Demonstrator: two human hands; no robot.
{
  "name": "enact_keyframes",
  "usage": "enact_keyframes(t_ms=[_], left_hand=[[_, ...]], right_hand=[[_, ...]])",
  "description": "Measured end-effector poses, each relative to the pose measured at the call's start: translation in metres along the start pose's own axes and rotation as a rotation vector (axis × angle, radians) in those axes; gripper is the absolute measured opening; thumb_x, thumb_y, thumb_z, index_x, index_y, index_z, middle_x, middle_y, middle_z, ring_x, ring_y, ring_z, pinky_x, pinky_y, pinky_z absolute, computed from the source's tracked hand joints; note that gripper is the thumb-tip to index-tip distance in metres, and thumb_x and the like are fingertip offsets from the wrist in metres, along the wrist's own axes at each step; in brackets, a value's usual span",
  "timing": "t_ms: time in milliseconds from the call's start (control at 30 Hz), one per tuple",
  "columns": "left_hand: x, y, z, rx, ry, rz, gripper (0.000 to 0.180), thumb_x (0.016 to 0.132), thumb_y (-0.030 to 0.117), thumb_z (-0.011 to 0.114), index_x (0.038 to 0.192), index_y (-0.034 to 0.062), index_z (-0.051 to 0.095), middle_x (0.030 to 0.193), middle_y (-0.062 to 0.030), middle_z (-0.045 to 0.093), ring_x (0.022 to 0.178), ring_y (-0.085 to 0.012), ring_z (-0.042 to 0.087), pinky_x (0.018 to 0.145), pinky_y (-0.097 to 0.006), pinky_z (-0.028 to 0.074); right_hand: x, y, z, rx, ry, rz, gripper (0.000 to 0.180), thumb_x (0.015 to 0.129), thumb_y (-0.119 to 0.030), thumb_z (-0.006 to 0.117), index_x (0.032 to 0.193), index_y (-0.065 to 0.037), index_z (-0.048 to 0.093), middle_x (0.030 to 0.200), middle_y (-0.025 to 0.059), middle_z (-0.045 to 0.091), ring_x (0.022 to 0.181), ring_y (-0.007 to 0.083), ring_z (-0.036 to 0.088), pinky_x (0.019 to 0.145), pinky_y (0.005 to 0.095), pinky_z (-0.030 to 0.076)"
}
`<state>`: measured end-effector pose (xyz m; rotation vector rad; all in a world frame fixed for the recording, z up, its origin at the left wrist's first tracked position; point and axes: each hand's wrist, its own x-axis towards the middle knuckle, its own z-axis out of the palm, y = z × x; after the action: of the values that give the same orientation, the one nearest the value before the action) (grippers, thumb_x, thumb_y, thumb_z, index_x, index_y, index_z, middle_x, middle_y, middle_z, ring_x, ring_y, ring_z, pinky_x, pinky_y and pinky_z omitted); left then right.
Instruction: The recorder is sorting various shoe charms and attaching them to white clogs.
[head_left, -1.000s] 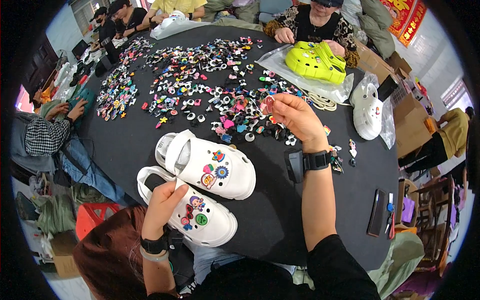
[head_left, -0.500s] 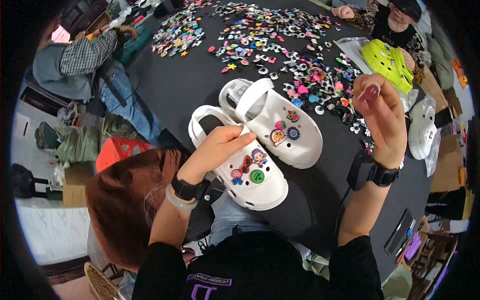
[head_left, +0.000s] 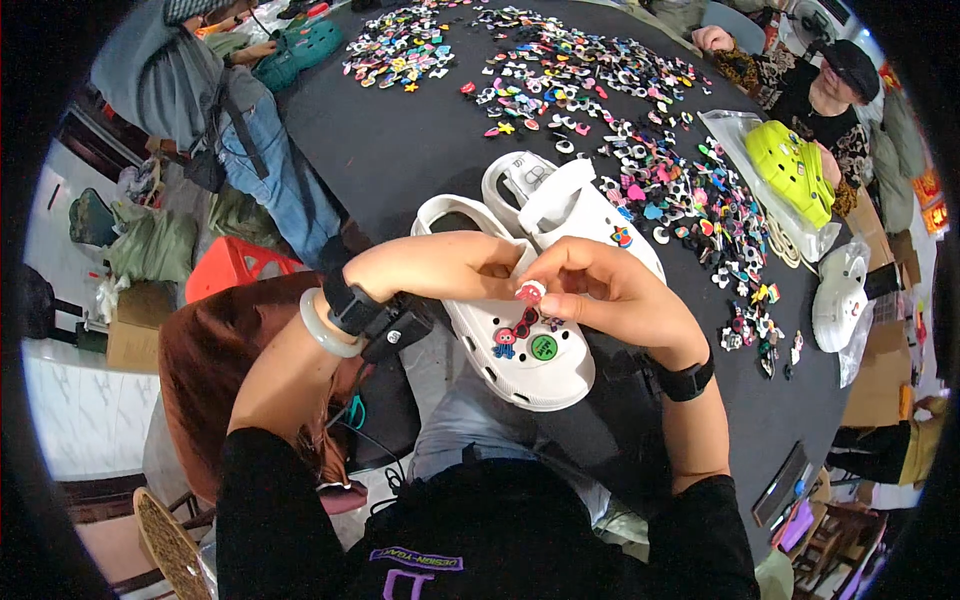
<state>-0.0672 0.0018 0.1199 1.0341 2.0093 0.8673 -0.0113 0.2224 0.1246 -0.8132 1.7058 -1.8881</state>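
Observation:
A white clog [head_left: 540, 385] is tilted up in front of me, with a red-glasses charm, a pinkish-red and blue octopus charm [head_left: 504, 344] and a round green charm [head_left: 543, 347] on its toe. My left hand [head_left: 478, 268] is closed at the clog's opening, its fingertips partly hidden inside the upper. Above the toe, my right hand [head_left: 615, 298] pinches a small red and white shoe charm [head_left: 530, 292]. The second white clog [head_left: 575, 215] lies just behind, partly covered by my right hand, with a colourful charm showing.
Many loose shoe charms [head_left: 650, 165] spread over the black table [head_left: 360, 150]. A yellow-green clog [head_left: 790, 172] lies on a plastic bag near a person at far right. Another white clog [head_left: 842, 300] lies at the right edge. At left, a person in jeans [head_left: 270, 170] stands by a teal clog [head_left: 300, 52].
My right hand has come down and left from the raised position, bringing the charm to the clog's toe. My left hand has shifted from the upper's top to its opening.

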Motion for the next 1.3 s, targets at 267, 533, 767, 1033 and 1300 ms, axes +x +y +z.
enact_keyframes(t_ms=[267, 533, 767, 1033, 1300], left_hand=[[0.010, -0.024, 0.008, 0.024, 0.091, -0.077, 0.024, 0.085, 0.011, 0.059, 0.105, -0.0030, 0.059, 0.096, -0.0120, 0.065, 0.090, -0.0165, 0.060, 0.082, -0.032, 0.046], [0.016, -0.040, 0.011, -0.297, 0.158, -0.012, 0.018, 0.085, 0.012, 0.059, 0.092, -0.0026, 0.065, 0.083, -0.0028, 0.067, 0.076, -0.0072, 0.056, 0.071, -0.025, 0.046], [0.016, -0.035, 0.005, -0.291, 0.125, -0.077, 0.017, 0.084, 0.012, 0.058, 0.080, -0.0007, 0.067, 0.072, 0.0044, 0.061, 0.068, -0.0026, 0.051, 0.061, -0.022, 0.041], [0.010, -0.022, 0.000, -0.286, 0.132, -0.114, 0.024, 0.086, 0.019, 0.058, 0.065, 0.0061, 0.058, 0.061, 0.0098, 0.044, 0.058, -0.0009, 0.038, 0.050, -0.022, 0.028], [0.012, -0.025, 0.004, -0.260, 0.143, -0.074, 0.048, 0.088, 0.041, 0.063, 0.056, 0.0069, 0.055, 0.052, 0.0082, 0.036, 0.051, -0.0042, 0.030, 0.047, -0.026, 0.021]], right_hand=[[0.006, 0.006, 0.006, 0.067, -0.066, 0.080, 0.020, 0.093, -0.009, 0.061, 0.111, -0.002, 0.058, 0.097, 0.0003, 0.060, 0.088, 0.0057, 0.055, 0.077, 0.0219, 0.046], [0.007, 0.006, 0.014, 0.126, -0.025, 0.083, 0.024, 0.093, -0.007, 0.059, 0.117, -0.003, 0.059, 0.094, 0.0005, 0.061, 0.086, 0.0055, 0.055, 0.077, 0.0216, 0.046], [0.005, 0.007, 0.019, -0.237, 0.070, 0.090, 0.022, 0.087, -0.001, 0.063, 0.109, -0.005, 0.065, 0.087, 0.0018, 0.066, 0.075, 0.0057, 0.060, 0.066, 0.0219, 0.049], [0.006, 0.003, 0.024, -0.780, 0.116, -0.132, 0.022, 0.076, -0.004, 0.072, 0.098, -0.006, 0.066, 0.084, 0.0084, 0.067, 0.070, 0.0211, 0.066, 0.064, 0.0298, 0.052], [0.005, 0.002, 0.027, -0.795, 0.046, 0.021, 0.015, 0.075, -0.010, 0.073, 0.090, -0.010, 0.071, 0.082, 0.0067, 0.066, 0.069, 0.0229, 0.063, 0.063, 0.0323, 0.050]])
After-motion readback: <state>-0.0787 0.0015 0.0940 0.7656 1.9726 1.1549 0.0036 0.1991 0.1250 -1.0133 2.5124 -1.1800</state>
